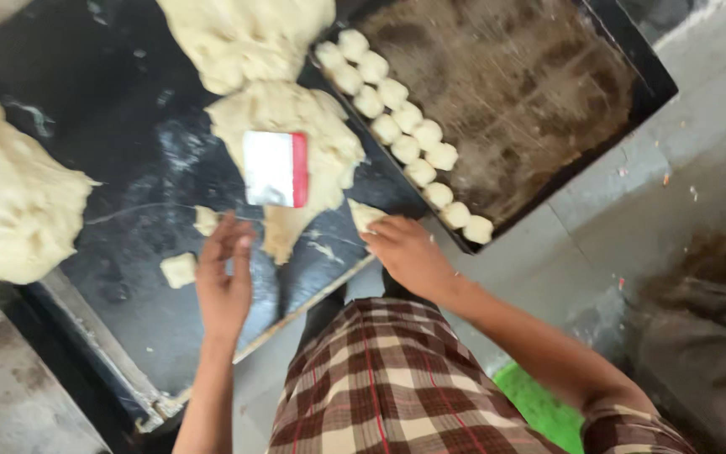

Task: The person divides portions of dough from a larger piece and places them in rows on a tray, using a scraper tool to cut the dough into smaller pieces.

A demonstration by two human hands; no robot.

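Observation:
My left hand (224, 277) lies on the black work slab (119, 118), fingers apart, just right of a small cut dough piece (206, 220); another small piece (179, 270) sits to its left. My right hand (409, 252) rests fingers-down at the slab's right edge, touching a small wedge of dough (364, 215); whether it grips it is unclear. A white scraper with a red edge (276, 168) lies on the middle dough mass (287, 126), above both hands.
A dark greasy baking tray (531, 84) at the upper right holds a row of several dough balls (405, 126) along its left edge. Large dough lumps lie at far left (10, 202) and top (245, 34). Grey floor at the right.

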